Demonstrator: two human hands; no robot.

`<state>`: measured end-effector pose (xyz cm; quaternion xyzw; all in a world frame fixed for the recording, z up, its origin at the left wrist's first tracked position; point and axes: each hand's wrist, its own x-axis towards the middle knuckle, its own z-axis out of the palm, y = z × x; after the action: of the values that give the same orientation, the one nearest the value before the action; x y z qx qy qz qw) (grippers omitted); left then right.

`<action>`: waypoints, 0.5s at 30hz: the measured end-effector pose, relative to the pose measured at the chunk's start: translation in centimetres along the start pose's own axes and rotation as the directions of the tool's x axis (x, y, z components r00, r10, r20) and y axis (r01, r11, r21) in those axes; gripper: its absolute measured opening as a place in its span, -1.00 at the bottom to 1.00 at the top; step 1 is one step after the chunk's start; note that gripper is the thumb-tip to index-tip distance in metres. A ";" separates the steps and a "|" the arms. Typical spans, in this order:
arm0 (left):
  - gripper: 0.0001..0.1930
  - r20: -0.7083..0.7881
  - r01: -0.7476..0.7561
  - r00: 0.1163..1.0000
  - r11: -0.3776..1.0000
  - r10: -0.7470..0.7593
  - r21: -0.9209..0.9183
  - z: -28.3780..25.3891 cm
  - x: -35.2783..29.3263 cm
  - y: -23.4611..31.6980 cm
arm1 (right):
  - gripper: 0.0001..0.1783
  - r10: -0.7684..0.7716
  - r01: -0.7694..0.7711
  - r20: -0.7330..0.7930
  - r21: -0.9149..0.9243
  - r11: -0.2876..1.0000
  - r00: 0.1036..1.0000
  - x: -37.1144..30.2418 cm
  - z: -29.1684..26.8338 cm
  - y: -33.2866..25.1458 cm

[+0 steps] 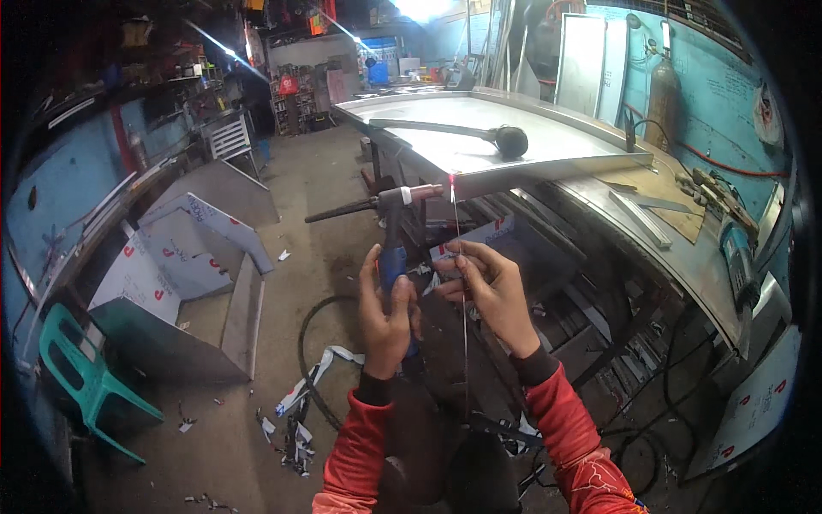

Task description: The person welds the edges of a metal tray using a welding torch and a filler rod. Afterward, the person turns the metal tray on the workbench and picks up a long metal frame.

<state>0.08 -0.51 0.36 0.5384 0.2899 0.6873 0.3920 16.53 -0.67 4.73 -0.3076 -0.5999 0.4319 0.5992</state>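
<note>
Surroundings cluttered at floor level; torch and rod at the tray corner

Your work piece, a shallow silver sheet-metal tray (582,146) with upturned edges, occupies the upper centre to upper right of the frame. A long-handled mallet (479,133) with a dark round head lies on it, just behind the near corner. At the right edge, a teal power tool (735,257) rests by a metal-topped bench (676,265); a tall brown gas cylinder (662,98) stands at the upper right. A folded sheet-metal box (167,343) with printed film and a green plastic chair (101,392) fill the left and lower left. A black cable (302,347) loops over the floor left of your arms, beside crumpled strips of pale film (300,394).

Your left hand (387,308), centre frame, is wrapped around the blue handle of a welding torch (394,261); its copper-coloured nozzle points right, towards the tray corner. Your right hand (492,287), right of centre, pinches a thin straight metal rod (466,343) between thumb and forefinger, the other fingers loosely bent. The rod's upper end stands at the corner, beside a red glow; whether it touches, you cannot tell.
</note>
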 end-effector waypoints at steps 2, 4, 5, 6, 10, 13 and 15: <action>-0.40 0.002 -0.001 1.000 1.000 0.001 0.006 0.0 0.0 0.0 | -0.69 0.032 -0.033 -0.024 -0.043 0.999 0.999 0.0 -0.2 0.0; -0.41 0.023 0.033 0.999 0.999 -0.033 -0.016 0.2 -0.1 0.0 | -0.69 -0.003 0.003 0.010 -0.040 0.999 1.000 0.0 -0.4 0.1; -0.41 0.017 0.006 1.000 1.000 -0.006 0.005 0.3 -0.1 0.0 | -0.70 0.009 -0.008 0.006 -0.052 0.999 1.000 0.0 -0.4 0.1; -0.40 0.023 0.015 1.000 1.000 -0.014 -0.012 0.4 -0.1 0.0 | -0.70 -0.011 0.012 0.018 -0.049 0.999 1.000 0.0 -0.5 0.1; -0.41 0.035 0.052 0.998 0.996 -0.050 -0.067 0.7 -0.2 0.0 | -0.70 -0.008 0.008 0.015 -0.040 0.999 1.000 0.0 -0.5 0.1; -0.41 0.041 0.024 0.999 0.999 -0.022 -0.043 0.7 -0.1 -0.2 | -0.70 -0.004 0.005 0.015 -0.030 1.000 1.000 0.0 -0.4 0.1; -0.42 0.028 -0.001 1.000 1.000 0.001 0.000 0.7 0.0 -0.3 | -0.69 -0.003 0.003 0.018 -0.024 1.000 1.000 0.1 -0.4 0.1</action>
<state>0.82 -0.42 0.28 0.5483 0.2843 0.6797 0.3957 16.91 -0.50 4.62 -0.3102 -0.6108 0.4264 0.5907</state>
